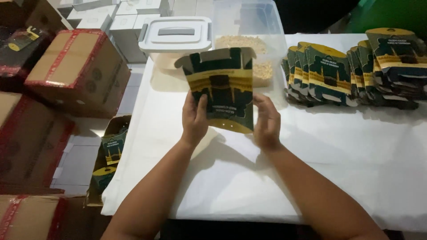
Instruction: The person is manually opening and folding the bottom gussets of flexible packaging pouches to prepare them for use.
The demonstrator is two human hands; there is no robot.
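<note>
head camera looks down (close) at table (356,151).

Small packing room: taped cartons (75,66), stacked printed boxes (356,71), white-clothed table (356,155), lidded bin (175,38).

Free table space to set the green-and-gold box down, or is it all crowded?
Bare white table runs from the right hand to the right edge, in front of the flat box stack. A narrower strip lies left of the left hand. Crowded at the back: lidded tub, clear bin, stack. Both hands hold the box.
</note>
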